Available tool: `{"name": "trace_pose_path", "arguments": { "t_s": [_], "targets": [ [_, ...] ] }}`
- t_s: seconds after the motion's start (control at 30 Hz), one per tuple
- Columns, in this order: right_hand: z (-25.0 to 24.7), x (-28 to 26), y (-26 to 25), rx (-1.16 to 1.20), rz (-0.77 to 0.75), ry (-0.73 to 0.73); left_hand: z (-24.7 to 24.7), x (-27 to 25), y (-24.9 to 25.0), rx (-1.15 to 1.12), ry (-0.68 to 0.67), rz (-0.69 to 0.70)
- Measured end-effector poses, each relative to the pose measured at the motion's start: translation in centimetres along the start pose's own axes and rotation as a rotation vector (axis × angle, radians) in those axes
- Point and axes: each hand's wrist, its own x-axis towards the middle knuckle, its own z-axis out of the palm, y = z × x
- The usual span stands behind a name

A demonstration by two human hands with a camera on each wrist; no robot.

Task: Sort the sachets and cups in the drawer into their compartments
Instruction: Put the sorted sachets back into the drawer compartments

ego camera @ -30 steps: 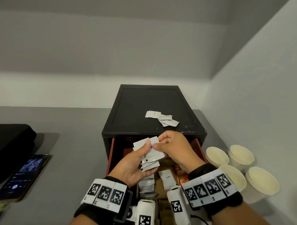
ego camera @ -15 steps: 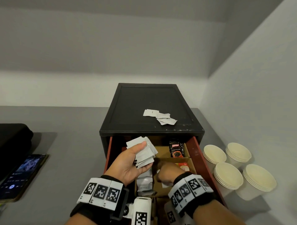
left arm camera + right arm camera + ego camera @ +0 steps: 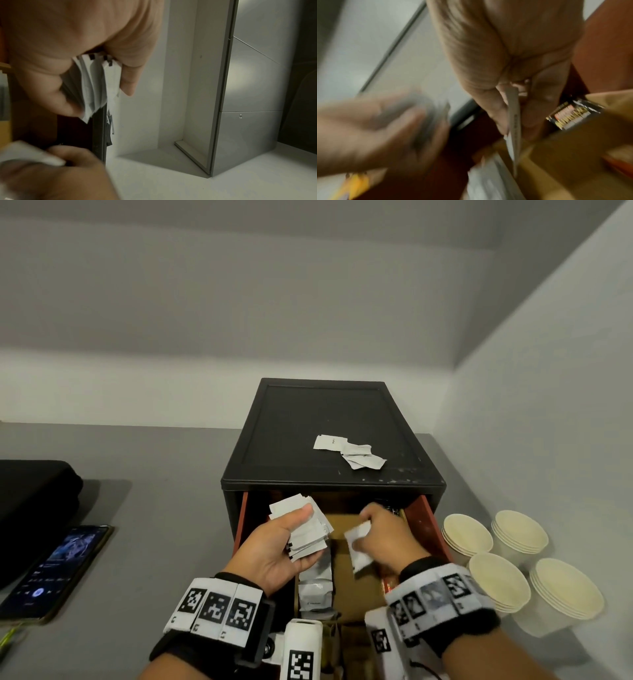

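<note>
Over the open drawer (image 3: 430,520) of a black cabinet (image 3: 329,426), the left hand (image 3: 274,546) lies palm up and grips a fanned stack of white sachets (image 3: 305,529), the thumb pressed across the top of the stack and the fingers curled beneath it; the left wrist view shows the same bundle (image 3: 96,86) squeezed between thumb and fingers. Just to its right, the right hand (image 3: 387,537) pinches a single white sachet (image 3: 358,546) between thumb and fingertips, held above the brown cardboard dividers (image 3: 356,587) inside the drawer. In the right wrist view that sachet (image 3: 513,121) shows edge-on, hanging down from the pinch toward a cardboard compartment, though the picture is blurred. More silvery-white sachets (image 3: 317,587) lie in the left compartment of the drawer, below the left hand, and a dark packet with red and yellow lettering (image 3: 573,115) sits at the back near the right hand. A few loose white sachets (image 3: 349,451) rest on top of the cabinet, toward its front right. Four stacks of cream paper cups (image 3: 507,559) stand on the grey counter (image 3: 164,508) just right of the drawer, against the wall. A phone (image 3: 54,570) with its screen lit lies on the counter well to the left, beside a black case (image 3: 30,501).
</note>
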Motion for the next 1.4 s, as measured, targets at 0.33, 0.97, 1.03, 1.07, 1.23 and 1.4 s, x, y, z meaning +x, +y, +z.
{"name": "trace_pose_path", "arguments": {
  "t_s": [0.33,0.97,1.03,1.07,1.23,1.4],
  "targets": [
    [0.0,-1.9,-3.4,0.504,-0.16,-0.113,1.3,0.5,-1.1,0.144,-0.098,-0.06],
    [0.2,-2.1,-2.3,0.91,0.214,-0.539,2.2,0.6,-1.3,0.385,0.006,-0.148],
    [0.3,-2.1,-2.4,0.933,0.217,-0.536,2.5,0.6,-0.9,0.337,-0.002,-0.165],
    [0.3,-2.0,-2.4,0.938,0.216,-0.533,2.6,0.6,-0.8,0.309,-0.01,-0.181],
    [0.2,-1.6,-2.4,0.826,0.215,-0.516,2.5,1.2,-0.7,0.278,-0.043,-0.223],
    [0.5,-1.0,-2.7,0.783,0.213,-0.463,2.4,1.8,-0.1,0.238,-0.091,-0.309]
  ]
}}
